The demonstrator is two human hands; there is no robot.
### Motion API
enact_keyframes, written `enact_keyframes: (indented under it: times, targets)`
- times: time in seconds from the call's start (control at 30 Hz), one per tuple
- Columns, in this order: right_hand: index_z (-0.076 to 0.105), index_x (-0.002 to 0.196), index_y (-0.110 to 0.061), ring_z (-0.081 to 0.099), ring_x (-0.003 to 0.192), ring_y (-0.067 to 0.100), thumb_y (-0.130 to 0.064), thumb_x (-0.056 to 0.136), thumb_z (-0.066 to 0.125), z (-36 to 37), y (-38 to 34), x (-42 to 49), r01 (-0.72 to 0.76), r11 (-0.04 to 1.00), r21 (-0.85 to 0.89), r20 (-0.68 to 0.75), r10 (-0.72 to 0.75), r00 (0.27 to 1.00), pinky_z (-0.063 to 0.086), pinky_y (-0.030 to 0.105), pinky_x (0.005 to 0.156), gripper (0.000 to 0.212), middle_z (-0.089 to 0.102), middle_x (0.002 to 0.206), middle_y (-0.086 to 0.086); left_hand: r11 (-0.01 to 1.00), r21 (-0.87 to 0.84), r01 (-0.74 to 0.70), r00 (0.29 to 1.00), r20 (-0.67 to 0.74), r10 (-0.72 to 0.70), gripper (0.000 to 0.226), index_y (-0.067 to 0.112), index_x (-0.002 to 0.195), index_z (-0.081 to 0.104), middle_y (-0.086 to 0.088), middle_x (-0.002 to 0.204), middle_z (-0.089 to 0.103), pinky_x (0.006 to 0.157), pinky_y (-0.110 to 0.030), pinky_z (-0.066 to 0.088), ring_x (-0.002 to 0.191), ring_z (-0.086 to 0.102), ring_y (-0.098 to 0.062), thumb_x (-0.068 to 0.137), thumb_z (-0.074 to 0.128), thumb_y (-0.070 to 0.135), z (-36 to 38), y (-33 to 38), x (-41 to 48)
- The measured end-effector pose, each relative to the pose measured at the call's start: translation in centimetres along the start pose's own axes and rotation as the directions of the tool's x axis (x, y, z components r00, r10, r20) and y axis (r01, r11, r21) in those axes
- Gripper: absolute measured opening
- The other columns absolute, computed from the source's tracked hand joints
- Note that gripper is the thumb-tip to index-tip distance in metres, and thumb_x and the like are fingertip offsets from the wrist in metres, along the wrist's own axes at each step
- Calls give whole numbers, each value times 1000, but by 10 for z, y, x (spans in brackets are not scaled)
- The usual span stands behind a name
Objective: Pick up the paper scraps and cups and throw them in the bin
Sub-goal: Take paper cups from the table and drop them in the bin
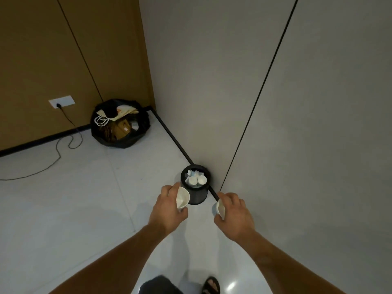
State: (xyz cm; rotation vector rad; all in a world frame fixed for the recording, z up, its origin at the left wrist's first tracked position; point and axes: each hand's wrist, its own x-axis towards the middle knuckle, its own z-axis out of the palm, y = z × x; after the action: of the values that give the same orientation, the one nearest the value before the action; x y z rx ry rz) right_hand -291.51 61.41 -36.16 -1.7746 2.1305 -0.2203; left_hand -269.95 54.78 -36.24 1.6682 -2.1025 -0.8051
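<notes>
1. White paper cup (182,197) sits in the left hand (168,209), whose fingers and thumb curl round it; its open mouth faces right, just beside the bin's left wall.
2. The right hand (234,213) grips a second white cup (220,209) the same way, mouth facing left, to the right of the bin and nearer the person.
3. The small black bin (198,197) stands on the pale floor (74,209) against the grey wall (212,81); cups and paper scraps (194,174) lie inside.
4. A black rubbish bag (121,124) of cardboard sits well apart in the corner, near a wall socket (62,101) and its cable (57,153).
</notes>
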Motion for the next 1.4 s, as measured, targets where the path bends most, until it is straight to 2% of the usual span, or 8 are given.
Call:
enact_keyframes:
  times: [0.27,0.43,0.6,0.8,0.97,1.1,1.23,1.4]
  targets:
    - [27,150,-29,40,121,20,-42,87,54,5,30,128,-42,999,8,79,41,996,44,30,97,70,33,144,-1,999,-26,37,999,40,-35,85,31,144,26,2,134,36,92,-27,47,116,46,-17,76,76,35,40,-7,134]
    - [27,148,-35,40,121,18,-45,85,60,37,48,216,-155,987,48,95,150,984,47,29,94,72,34,144,-4,999,-28,47,992,122,-43,87,32,144,23,3,134,35,93,-28,48,117,44,-17,75,76,38,78,-33,235]
    - [30,146,-34,42,121,18,-41,83,66,100,69,304,-179,978,110,111,167,980,50,29,89,74,37,142,-4,998,-42,46,988,152,-39,86,30,142,28,0,127,42,82,-22,44,105,48,-14,73,78,32,138,-81,316]
    - [38,142,-26,49,114,24,-35,81,69,216,119,408,-143,983,118,72,135,988,52,31,83,68,45,135,4,982,-97,160,981,124,-148,77,29,134,34,2,115,48,71,-16,42,96,49,-9,71,79,31,261,-148,398]
    - [38,141,-23,50,114,24,-35,82,70,315,167,457,-77,994,82,95,69,993,46,23,75,68,43,139,6,976,-88,198,976,106,-189,84,23,141,35,-1,122,47,84,-27,42,109,41,-13,71,80,31,368,-205,430]
    - [37,144,-22,49,116,27,-33,83,69,366,188,472,-74,989,128,110,60,992,54,32,77,70,41,140,9,974,-81,209,974,101,-201,84,20,143,36,-5,128,46,91,-29,37,120,39,-21,72,80,31,421,-237,434]
    - [37,145,-23,49,118,28,-34,81,71,388,193,485,-65,978,199,89,48,995,55,33,76,73,42,139,9,982,-33,183,982,43,-182,82,18,142,37,-8,123,48,87,-29,35,113,42,-22,72,77,36,437,-255,437]
    - [39,144,-21,49,119,29,-32,81,72,395,194,493,-61,973,223,88,42,995,48,27,74,72,43,140,10,974,6,228,973,21,-228,83,25,139,35,-5,120,47,83,-30,35,106,35,-11,68,78,37,432,-266,430]
